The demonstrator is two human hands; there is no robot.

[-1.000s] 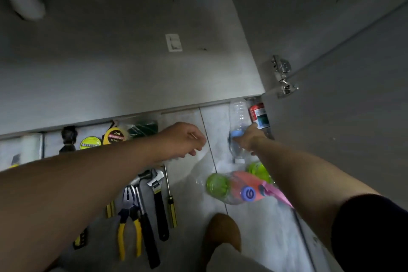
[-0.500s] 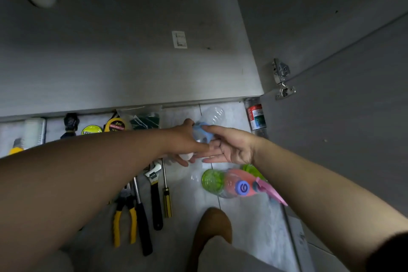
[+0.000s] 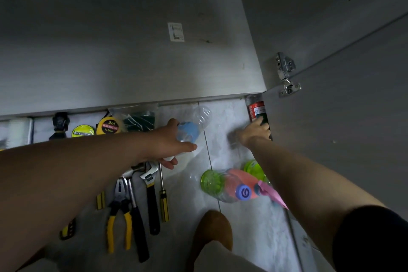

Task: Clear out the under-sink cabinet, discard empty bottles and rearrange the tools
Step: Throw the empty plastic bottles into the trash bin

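My left hand (image 3: 170,146) grips a clear plastic bottle with a blue label (image 3: 192,126), held tilted above the floor tiles. My right hand (image 3: 256,131) reaches to the right and its fingers rest on a red-labelled bottle (image 3: 256,109) that stands against the open cabinet door (image 3: 342,128). Whether the fingers have closed on it cannot be told. Green-bottomed bottles (image 3: 223,183) lie on the floor near my right forearm. Pliers (image 3: 119,216), a wrench (image 3: 151,194) and a screwdriver (image 3: 163,196) lie in a row under my left arm.
A yellow tape measure (image 3: 109,126), a tape roll (image 3: 83,131), a bagged green item (image 3: 138,118) and a dark fitting (image 3: 60,123) sit along the cabinet base. The cabinet floor (image 3: 132,51) stretches behind, with a hinge (image 3: 286,73) on the door. My knee (image 3: 212,234) is below.
The clear bottle passed from my right hand into my left. My right hand then moved right to the red-labelled bottle by the door.
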